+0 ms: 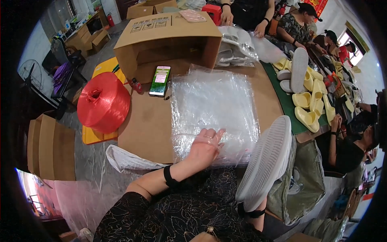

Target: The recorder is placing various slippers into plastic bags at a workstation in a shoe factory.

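Observation:
My left hand (203,148) is at the near edge of a stack of clear plastic bags (213,97). Its fingers are bent, and the film of the top bag crosses over them. On the right, a pair of light grey slippers (266,161) is held up with ribbed soles in view. My right hand is behind the slippers and hidden; only the right wrist with its black band (254,213) shows below them. The slippers are beside the bags' right edge.
An open cardboard box (169,40) stands at the far side, with a phone (160,80) and a small red bottle (137,86) before it. A red twine roll (103,103) sits left. Yellow slippers (307,119) lie on a green surface right; several people work beyond.

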Available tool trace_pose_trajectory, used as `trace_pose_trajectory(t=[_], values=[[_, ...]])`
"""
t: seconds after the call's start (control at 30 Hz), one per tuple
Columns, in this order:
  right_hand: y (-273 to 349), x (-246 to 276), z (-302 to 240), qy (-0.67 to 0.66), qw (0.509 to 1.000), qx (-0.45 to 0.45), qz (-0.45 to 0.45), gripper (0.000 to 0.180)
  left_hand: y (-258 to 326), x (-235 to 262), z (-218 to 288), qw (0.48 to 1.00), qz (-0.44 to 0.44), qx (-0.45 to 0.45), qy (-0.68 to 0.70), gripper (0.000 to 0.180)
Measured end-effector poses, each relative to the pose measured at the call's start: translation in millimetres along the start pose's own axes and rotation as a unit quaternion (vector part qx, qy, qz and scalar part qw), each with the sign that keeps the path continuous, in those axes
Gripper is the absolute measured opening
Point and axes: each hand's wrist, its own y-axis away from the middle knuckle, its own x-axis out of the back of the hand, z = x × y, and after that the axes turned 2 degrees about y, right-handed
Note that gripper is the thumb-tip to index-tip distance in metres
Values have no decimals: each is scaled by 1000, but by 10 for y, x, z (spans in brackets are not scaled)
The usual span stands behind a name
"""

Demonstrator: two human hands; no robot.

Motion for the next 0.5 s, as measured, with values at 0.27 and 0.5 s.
trace_pose_trajectory(t=[0.27, 0.5], values=[[89, 133, 74, -10, 1000, 1, 20, 50, 99, 114, 122, 996, -54, -23, 68, 24], [108, 147, 113, -19, 999, 1, 35, 51, 136, 175, 154, 990, -66, -17, 122, 32]])
